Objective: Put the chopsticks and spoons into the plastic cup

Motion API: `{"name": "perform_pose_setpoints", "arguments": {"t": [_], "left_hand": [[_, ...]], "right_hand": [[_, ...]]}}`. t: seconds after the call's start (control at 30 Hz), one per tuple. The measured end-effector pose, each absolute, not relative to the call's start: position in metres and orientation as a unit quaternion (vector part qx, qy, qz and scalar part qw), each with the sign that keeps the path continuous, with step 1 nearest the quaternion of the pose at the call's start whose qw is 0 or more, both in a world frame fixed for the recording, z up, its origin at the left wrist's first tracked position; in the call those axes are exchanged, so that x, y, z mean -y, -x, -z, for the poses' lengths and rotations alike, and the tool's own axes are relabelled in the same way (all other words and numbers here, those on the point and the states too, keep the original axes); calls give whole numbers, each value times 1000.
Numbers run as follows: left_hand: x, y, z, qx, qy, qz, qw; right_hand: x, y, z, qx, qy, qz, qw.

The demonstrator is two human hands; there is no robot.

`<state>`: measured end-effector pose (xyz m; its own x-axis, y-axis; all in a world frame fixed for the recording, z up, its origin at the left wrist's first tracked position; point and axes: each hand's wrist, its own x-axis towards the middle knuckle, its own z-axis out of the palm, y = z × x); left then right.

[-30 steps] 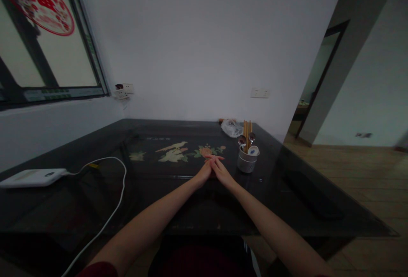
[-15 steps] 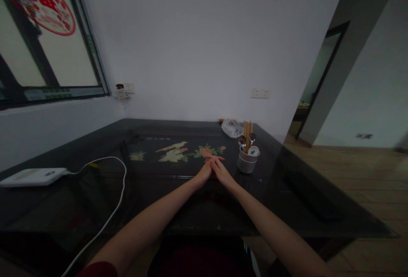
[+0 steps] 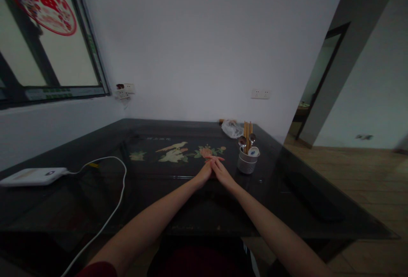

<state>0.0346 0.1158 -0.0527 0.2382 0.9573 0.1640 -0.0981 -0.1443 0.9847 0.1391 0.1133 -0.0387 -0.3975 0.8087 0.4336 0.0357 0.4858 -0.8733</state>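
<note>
My left hand (image 3: 204,174) and my right hand (image 3: 222,172) meet above the middle of the dark table (image 3: 153,204). Their fingers are stretched out and lean against one another at the tips, so both are open with no object between them that I can see. Just right of my right hand stands a grey holder (image 3: 246,164) with chopsticks (image 3: 247,130), a metal spoon (image 3: 242,141) and a white spoon with a blue mark (image 3: 253,152). A flower and bird picture (image 3: 174,152) decorates the tabletop beyond my hands.
A white power bank (image 3: 33,177) lies at the left, its white cable (image 3: 123,179) curving over the front edge. A clear plastic bag (image 3: 231,128) sits by the wall. At the right lies a long black object (image 3: 314,196).
</note>
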Motion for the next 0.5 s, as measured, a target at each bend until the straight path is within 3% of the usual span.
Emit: {"name": "perform_pose_setpoints", "arguments": {"t": [0.5], "left_hand": [[-113,-34,51,-378,-580,-490,530]], "right_hand": [[-112,-138,38,710,305,-440,458]]}}
